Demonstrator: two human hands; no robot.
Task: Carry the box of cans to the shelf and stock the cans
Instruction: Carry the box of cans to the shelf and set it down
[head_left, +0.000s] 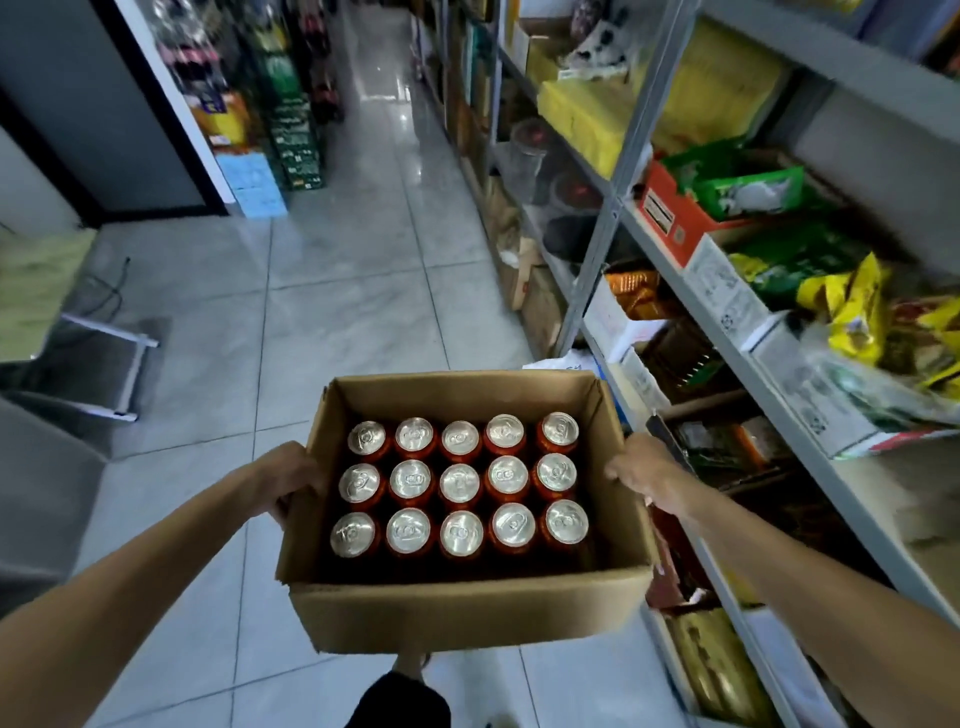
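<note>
An open cardboard box (462, 616) hangs in front of me above the tiled floor. Several red cans (460, 483) with silver tops stand upright inside it in three rows. My left hand (291, 478) grips the box's left wall, fingers curled under and around its edge. My right hand (641, 470) grips the right wall the same way. A grey metal shelf unit (727, 338) runs along my right side, packed with goods.
The shelves on the right hold yellow packs (587, 122), green bags in an orange carton (675, 218) and yellow snack bags (852, 312). A tiled aisle (363, 234) stretches ahead. Stacked crates (291, 130) stand far left. A metal-legged stand (124, 364) sits at left.
</note>
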